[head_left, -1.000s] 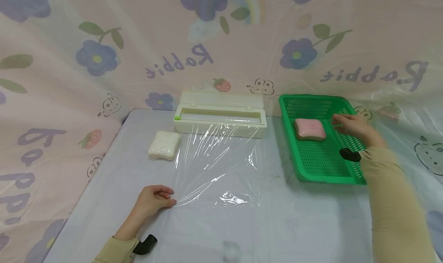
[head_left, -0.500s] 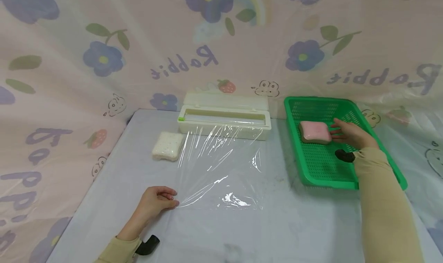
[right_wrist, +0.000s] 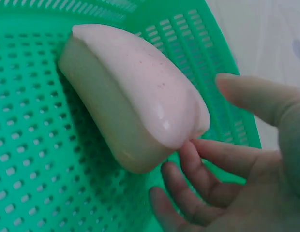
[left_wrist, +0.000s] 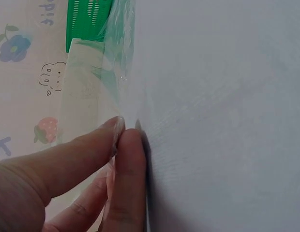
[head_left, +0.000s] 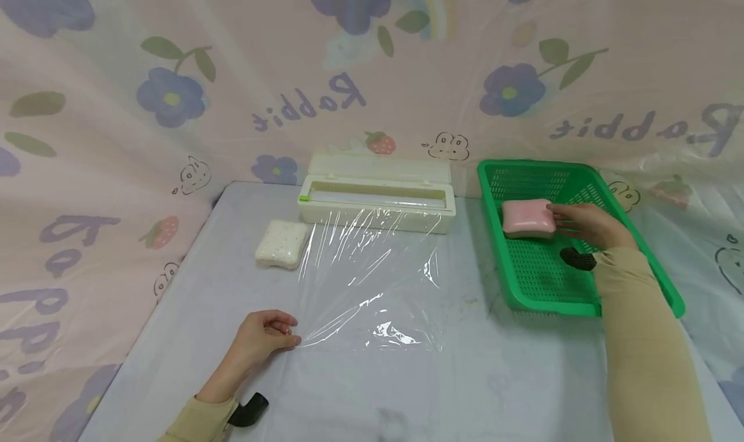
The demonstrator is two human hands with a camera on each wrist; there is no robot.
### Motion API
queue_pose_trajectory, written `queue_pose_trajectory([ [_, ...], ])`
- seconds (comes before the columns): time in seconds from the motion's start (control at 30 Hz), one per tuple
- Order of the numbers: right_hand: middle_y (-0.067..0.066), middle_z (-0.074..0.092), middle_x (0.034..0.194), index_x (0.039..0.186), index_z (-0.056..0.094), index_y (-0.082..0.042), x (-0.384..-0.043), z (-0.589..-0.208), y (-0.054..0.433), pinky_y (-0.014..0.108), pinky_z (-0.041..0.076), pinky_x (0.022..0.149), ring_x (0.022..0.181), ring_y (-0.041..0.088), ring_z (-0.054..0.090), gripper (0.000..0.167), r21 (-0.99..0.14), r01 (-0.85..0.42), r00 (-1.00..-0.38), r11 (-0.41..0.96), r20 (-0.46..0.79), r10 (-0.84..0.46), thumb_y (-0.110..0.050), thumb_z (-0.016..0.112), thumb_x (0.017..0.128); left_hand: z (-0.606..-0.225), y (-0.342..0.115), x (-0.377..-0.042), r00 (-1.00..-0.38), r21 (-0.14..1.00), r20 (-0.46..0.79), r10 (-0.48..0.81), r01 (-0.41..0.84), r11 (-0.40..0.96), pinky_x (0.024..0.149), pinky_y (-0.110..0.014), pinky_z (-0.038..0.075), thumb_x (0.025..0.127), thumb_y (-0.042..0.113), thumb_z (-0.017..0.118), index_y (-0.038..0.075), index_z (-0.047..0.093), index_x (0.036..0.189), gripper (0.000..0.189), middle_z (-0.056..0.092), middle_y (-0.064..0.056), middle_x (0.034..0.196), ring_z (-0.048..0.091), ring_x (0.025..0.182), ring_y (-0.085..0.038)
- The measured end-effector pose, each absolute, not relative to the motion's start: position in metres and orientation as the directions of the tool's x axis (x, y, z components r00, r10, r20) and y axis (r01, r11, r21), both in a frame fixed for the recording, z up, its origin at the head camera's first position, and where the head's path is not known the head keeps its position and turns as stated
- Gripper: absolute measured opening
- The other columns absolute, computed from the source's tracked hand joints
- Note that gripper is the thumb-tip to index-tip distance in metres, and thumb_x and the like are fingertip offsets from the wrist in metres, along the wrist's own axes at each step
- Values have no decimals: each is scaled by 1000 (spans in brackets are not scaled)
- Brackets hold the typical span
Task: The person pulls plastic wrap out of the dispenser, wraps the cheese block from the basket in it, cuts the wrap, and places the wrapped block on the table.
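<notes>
My left hand (head_left: 261,338) pinches the near left corner of a clear sheet of cling film (head_left: 372,287). In the left wrist view the film is bunched between thumb and forefinger (left_wrist: 129,154). The sheet runs back to a cream cling film dispenser (head_left: 318,216) with its lid up. Over the green basket (head_left: 535,280), my right hand (head_left: 593,225) touches the right end of a pink-topped, toast-shaped block (head_left: 527,218). In the right wrist view, fingertips (right_wrist: 188,153) meet the block's lower edge, which looks tilted; the thumb stays apart from it.
A white speckled block (head_left: 281,243) of similar shape lies left of the film. The pale table (head_left: 372,390) ends at a printed curtain (head_left: 407,93) behind and at the left. The basket's perforated walls surround the pink block.
My right hand has moved left and in to the pink block, which now tips slightly. The left hand keeps its pinch on the film. The head view has shifted a little.
</notes>
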State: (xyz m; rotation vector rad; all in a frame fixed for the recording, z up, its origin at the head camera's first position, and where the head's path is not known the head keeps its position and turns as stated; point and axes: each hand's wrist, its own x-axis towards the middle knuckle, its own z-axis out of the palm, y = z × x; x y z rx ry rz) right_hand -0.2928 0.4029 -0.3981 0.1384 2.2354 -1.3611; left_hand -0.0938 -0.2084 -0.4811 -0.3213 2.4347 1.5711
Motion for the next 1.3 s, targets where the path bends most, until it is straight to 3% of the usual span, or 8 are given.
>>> queue_pose_trajectory([
  [0.1,31,17,147,147,3,11,-291,-397,395,52,28,110,131,39,33,83,-793,317,-873,521,-458,-165,-43,45,100,-481,-209,-95,-952,877,-305,-35,-296,379,56,-24,54,66,-6,84,-6,66,93,33,56,-6,73,60,63,-16],
  [0.23,17,44,125,147,7,11,-288,-392,383,40,47,97,100,17,59,82,-800,312,-902,513,-419,-104,-35,54,98,-481,-210,-96,-948,886,-316,-21,-303,351,58,-26,55,66,-7,83,-7,65,94,34,56,-7,73,60,63,-16],
  [0.37,5,53,101,146,9,13,-279,-378,374,28,55,78,78,8,61,82,-799,292,-938,526,-346,-3,-33,57,97,-482,-210,-96,-946,885,-323,-14,-307,350,58,-25,55,66,-7,83,-7,65,95,33,56,-7,74,59,63,-16],
  [0.5,-1,56,91,145,15,10,-266,-359,366,23,55,71,75,4,61,84,-824,246,-969,510,-228,100,-39,60,93,-483,-212,-96,-949,897,-316,7,-297,327,58,-26,55,67,-8,82,-8,64,95,33,56,-7,74,60,63,-16],
  [0.73,-2,59,98,144,25,-7,-236,-326,342,20,55,72,80,6,66,77,-992,115,-981,50,-105,164,-20,73,85,-484,-215,-96,-952,911,-305,28,-283,301,59,-28,57,67,-9,81,-10,63,96,35,56,-8,74,61,63,-17],
  [0.97,4,65,103,149,24,-6,-202,-309,295,23,55,78,91,13,67,74,-965,2,-997,-260,-21,73,-5,67,88,-482,-214,-95,-951,917,-306,38,-283,280,59,-27,57,67,-9,81,-10,62,96,34,55,-8,75,60,63,-15],
  [1.13,4,61,109,150,24,-2,-186,-308,249,24,54,80,95,12,65,77,-972,-14,-1000,-235,9,24,-9,69,88,-480,-213,-94,-953,917,-302,36,-280,283,59,-26,56,67,-9,81,-10,62,94,34,55,-9,75,59,62,-14],
  [1.3,10,55,120,148,28,-2,-176,-326,203,25,54,81,93,12,65,73,-998,-6,-997,-59,10,-78,-17,68,90,-479,-213,-93,-956,922,-291,38,-269,278,59,-26,56,67,-10,80,-11,62,95,34,55,-7,74,59,62,-14],
])
